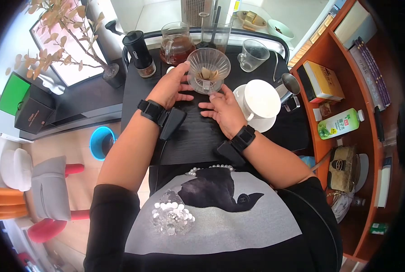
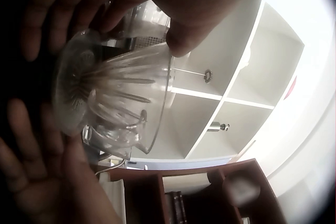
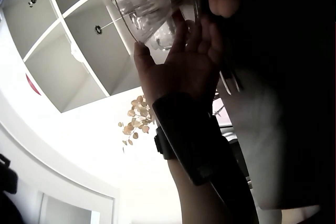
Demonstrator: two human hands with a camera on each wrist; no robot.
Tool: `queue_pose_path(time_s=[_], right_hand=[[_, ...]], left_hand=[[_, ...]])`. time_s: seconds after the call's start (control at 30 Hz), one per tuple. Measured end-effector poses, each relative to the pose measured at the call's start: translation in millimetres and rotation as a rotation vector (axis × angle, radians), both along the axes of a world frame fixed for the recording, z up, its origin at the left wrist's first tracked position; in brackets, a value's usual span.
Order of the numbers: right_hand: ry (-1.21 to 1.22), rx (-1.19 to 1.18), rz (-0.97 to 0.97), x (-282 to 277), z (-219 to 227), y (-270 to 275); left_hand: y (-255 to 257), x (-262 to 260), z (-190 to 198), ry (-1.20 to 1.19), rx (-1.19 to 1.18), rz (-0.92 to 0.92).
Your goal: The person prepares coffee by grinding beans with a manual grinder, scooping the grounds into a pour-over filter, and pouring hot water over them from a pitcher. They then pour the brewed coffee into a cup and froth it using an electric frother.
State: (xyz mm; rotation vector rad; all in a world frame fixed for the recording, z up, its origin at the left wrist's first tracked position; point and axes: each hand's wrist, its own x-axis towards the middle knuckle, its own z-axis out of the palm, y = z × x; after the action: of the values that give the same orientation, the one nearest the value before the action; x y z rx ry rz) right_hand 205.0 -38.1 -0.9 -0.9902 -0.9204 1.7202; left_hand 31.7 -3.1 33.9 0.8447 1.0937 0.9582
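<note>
A clear ribbed glass coffee dripper (image 1: 209, 68) is between both hands above the black table (image 1: 180, 145); a brownish patch shows at its middle in the head view. My left hand (image 1: 170, 86) holds it from the left, thumb at the rim and other fingers spread lower down. From the near right, my right hand (image 1: 225, 111) pinches its round base with thumb and forefinger, the remaining fingers loose. The left wrist view shows the dripper's flared cone (image 2: 123, 85) from the side. Just right of my right hand, a white cup (image 1: 261, 98) stands on a saucer (image 1: 261, 124).
Along the back stand a black hand grinder (image 1: 138, 52), a glass server (image 1: 175, 45) with brown liquid, a tall clear container (image 1: 218, 36) and a glass cup (image 1: 255, 54). A metal pitcher (image 1: 289, 86) is at the right edge, beside a wooden shelf (image 1: 340, 43).
</note>
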Motion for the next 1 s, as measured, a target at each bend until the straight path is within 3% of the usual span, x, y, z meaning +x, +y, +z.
queue_pose_path(time_s=[0.2, 0.23, 0.3, 0.37, 0.43, 0.53, 0.57, 0.63, 0.67, 0.77, 1.0], right_hand=[[-0.013, -0.007, 0.045, 7.0, 11.3, -20.5], [-0.010, -0.007, 0.047, 10.4, 11.4, -23.1], [0.011, -0.018, 0.277, 19.7, 11.6, -27.9], [-0.009, -0.030, 0.316, 26.2, 20.0, -34.9], [-0.113, 0.033, 0.520, 34.5, 26.6, -37.5], [-0.163, 0.130, 0.524, 40.0, 38.4, -42.6], [-0.196, 0.168, 0.553, 43.3, 41.1, -42.6], [-0.213, 0.171, 0.555, 47.8, 46.4, -44.8], [-0.231, 0.173, 0.555, 50.3, 47.9, -45.8], [-0.243, 0.157, 0.542, 59.7, 49.1, -47.8], [-0.275, 0.164, 0.534, 75.5, 52.8, -46.4]], left_hand=[[-4.2, 3.7, 6.4, 0.070, -0.009, -0.013], [-7.6, 4.4, 13.5, 0.175, 0.040, 0.042], [-6.2, 2.2, 15.6, 0.284, 0.089, 0.098], [3.0, -5.3, 9.5, 0.650, 0.651, 0.207], [4.8, -1.0, 31.1, 0.771, 0.747, 0.271], [11.8, 8.9, 60.4, 0.977, 0.914, -0.018], [18.1, 12.0, 61.9, 0.979, 0.914, -0.015], [27.8, 19.5, 64.2, 1.285, 1.012, -0.205], [32.4, 23.8, 64.9, 1.287, 1.010, -0.202], [42.0, 36.3, 65.2, 1.645, 1.009, -0.427], [36.6, 49.2, 71.1, 1.796, 0.951, -0.571]])
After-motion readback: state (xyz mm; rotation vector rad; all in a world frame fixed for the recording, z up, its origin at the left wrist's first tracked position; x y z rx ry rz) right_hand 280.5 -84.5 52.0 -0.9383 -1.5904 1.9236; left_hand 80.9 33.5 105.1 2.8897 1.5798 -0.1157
